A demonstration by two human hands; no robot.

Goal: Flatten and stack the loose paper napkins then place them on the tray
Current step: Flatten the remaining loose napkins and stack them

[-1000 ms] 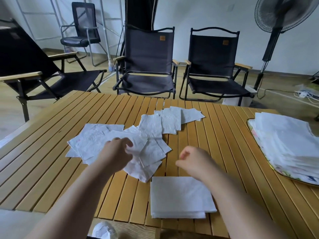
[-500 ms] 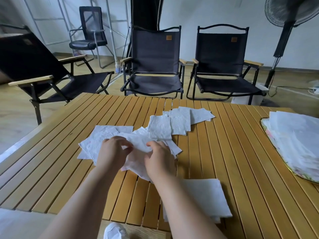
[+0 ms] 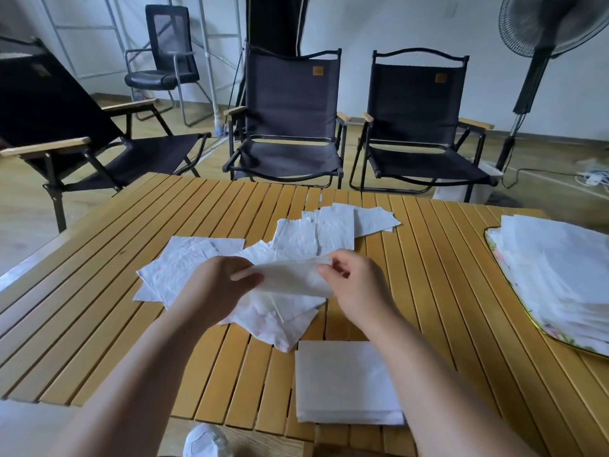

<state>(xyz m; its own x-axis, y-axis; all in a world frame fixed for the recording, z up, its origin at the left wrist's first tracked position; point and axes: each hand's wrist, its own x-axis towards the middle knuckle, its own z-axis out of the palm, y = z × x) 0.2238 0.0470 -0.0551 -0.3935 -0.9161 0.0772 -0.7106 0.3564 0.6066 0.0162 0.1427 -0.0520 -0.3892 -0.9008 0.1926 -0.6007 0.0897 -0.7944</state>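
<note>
A slatted wooden table (image 3: 438,291) is faced by three black folding chairs (image 3: 290,103). An office chair (image 3: 166,47) is set near the white wall (image 3: 395,24). A standing fan (image 3: 553,24) is placed on the wooden floor (image 3: 543,163).

Bare left forearm (image 3: 141,367) and right forearm (image 3: 435,374) reach forward from the lower edge of the view, converging at centre. The left hand (image 3: 216,290) pinches one end of a napkin (image 3: 290,278), thumb on top; the right hand (image 3: 357,285) pinches the other end, fingers curled
</note>
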